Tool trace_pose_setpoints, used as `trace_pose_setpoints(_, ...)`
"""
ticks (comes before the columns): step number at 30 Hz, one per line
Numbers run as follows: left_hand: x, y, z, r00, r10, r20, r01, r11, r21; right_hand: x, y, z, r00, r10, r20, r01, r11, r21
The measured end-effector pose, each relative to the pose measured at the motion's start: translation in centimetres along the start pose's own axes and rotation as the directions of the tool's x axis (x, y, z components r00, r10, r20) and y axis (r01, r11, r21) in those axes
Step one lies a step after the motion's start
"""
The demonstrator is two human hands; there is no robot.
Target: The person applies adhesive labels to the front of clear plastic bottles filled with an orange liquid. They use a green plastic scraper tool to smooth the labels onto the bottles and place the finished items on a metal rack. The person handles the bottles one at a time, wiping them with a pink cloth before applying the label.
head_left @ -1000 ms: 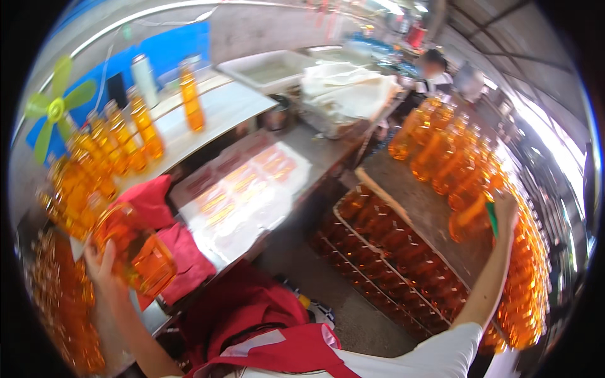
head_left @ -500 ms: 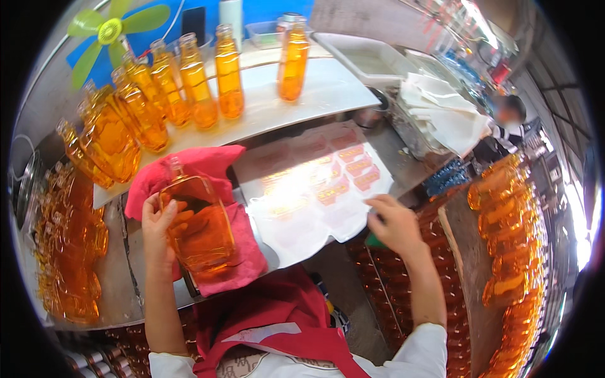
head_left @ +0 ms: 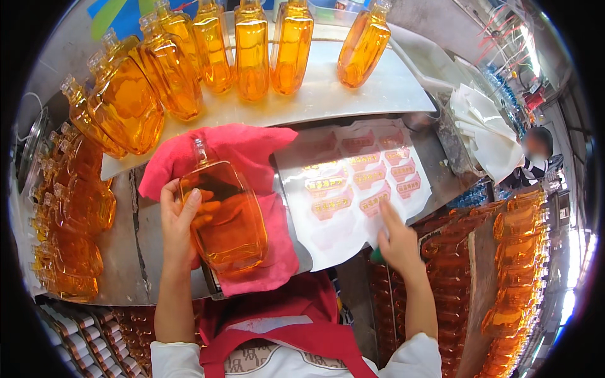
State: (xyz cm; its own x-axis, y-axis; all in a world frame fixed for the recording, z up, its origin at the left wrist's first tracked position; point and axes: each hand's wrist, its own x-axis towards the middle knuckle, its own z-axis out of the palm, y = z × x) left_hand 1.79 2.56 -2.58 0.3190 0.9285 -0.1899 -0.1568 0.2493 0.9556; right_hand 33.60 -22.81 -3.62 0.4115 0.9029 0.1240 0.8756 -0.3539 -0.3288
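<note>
My left hand (head_left: pixel 178 217) grips an amber glass bottle (head_left: pixel 230 214) by its left side, thumb on the front and fingers seen through the glass behind. The bottle leans back, its open neck pointing away from me, over a crumpled pink cloth (head_left: pixel 280 220). To the right of the cloth lies a white sheet of labels (head_left: pixel 334 242), with rows of pinkish shapes bearing gold print. My right hand (head_left: pixel 400 244) is over the sheet's right part, index finger stretched toward a label in the lower row. Nothing shows in its fingers; whether the fingertip touches the sheet I cannot tell.
Several amber bottles (head_left: pixel 252 53) stand along a raised white board (head_left: pixel 328 101) at the back. More bottles crowd the left (head_left: pixel 79 214) and right (head_left: pixel 510 271) sides. White cloths (head_left: pixel 482 135) lie at back right, near another person (head_left: pixel 535 151). A green fan blade (head_left: pixel 110 16) is at upper left.
My right hand has moved from the sheet's right edge in over a label, its index finger now stretched out. The view has shifted; my left hand still holds the bottle.
</note>
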Motion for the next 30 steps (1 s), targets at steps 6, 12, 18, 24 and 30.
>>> trace_pose_setpoints(6, -0.1, 0.1, 0.2, 1.000, -0.001, -0.015, 0.000, 0.999, -0.034, -0.2, -0.5, 1.7, 0.982, 0.007, 0.188, 0.010, 0.996, -0.086)
trace_pose_setpoints(12, 0.1, -0.2, 0.0, 1.000, -0.017, 0.009, 0.017, 1.000, -0.016, -6.0, -1.4, 2.7, 0.995, -0.103, -0.013, 0.104, 0.994, 0.043)
trace_pose_setpoints(18, -0.8, -0.3, -0.6, 0.971, 0.213, 0.110, -0.200, 0.972, -0.121, -3.4, -4.1, 0.2, 0.925, 0.321, 0.204, -0.364, 0.589, 0.721)
trace_pose_setpoints(24, 0.0, -1.1, -1.6, 0.977, 0.131, 0.167, -0.110, 0.985, -0.130, 8.4, -16.0, -1.9, 0.862, -0.500, -0.079, 0.426, 0.632, 0.648)
trace_pose_setpoints(30, 0.5, -0.1, -1.4, 0.983, 0.091, 0.161, -0.054, 0.974, -0.220, 11.2, -20.3, 1.8, 0.502, -0.864, 0.028, 0.843, 0.497, 0.207)
